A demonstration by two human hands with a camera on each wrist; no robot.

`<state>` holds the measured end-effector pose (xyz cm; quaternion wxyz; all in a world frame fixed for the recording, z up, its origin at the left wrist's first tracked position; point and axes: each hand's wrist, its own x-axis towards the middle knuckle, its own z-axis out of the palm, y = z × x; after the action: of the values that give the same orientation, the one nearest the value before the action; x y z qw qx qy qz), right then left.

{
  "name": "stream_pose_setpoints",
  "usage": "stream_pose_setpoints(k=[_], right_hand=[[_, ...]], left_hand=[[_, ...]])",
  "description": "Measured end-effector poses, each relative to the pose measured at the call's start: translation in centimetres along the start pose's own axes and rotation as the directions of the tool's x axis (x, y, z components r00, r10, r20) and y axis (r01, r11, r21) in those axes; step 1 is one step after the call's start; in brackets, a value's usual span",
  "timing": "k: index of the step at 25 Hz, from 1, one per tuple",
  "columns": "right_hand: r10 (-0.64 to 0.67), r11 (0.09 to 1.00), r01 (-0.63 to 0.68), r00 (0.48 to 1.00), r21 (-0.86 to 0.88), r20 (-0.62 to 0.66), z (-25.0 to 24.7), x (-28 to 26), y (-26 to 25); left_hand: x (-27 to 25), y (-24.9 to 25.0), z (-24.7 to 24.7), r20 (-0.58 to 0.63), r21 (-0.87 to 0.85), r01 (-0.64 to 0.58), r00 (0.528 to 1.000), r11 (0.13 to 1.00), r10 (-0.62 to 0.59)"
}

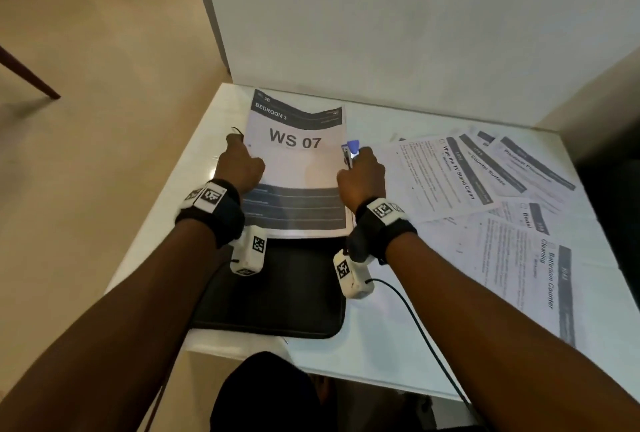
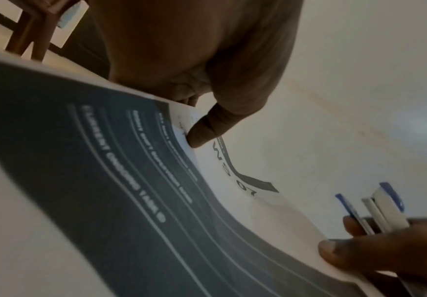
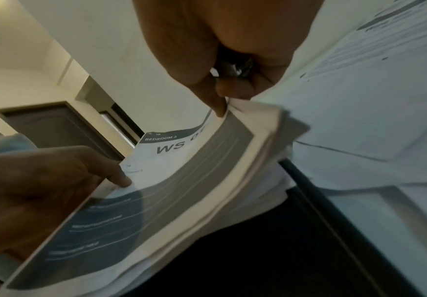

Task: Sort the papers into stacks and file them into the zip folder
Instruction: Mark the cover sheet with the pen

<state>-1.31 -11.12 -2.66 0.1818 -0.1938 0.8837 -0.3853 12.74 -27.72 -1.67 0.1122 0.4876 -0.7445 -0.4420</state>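
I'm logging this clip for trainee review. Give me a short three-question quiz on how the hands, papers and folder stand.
1. True or false: both hands hold the paper stack.
2. The stack's top sheet reads: A) WS 07 B) Bathroom Counter Cleaning C) Counter Surface.
3. What does the right hand hold besides the stack?

Key:
1. True. The left hand grips its left edge, the right hand its right edge, above the black zip folder.
2. A.
3. A blue and silver stapler. Loose sheets lie to the right.
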Motion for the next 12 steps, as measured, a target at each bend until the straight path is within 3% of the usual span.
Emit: stream_pose_setpoints(k=[6,12], right_hand=[[0.045,0.999,-0.045,0.999,-0.025,0.013,2.6,3.6,0.8],[0.071,0.997,-0.070,0.996,-0.009,0.056,2.7,3.2,2.1]], left_hand=[[4.6,-1.5,1.0,-0.013,0.284,-0.054,0.998,0.957,0.061],[4.2,-2.8,1.3,-0.045,0.505,0.009,0.999,0.863,0.016]])
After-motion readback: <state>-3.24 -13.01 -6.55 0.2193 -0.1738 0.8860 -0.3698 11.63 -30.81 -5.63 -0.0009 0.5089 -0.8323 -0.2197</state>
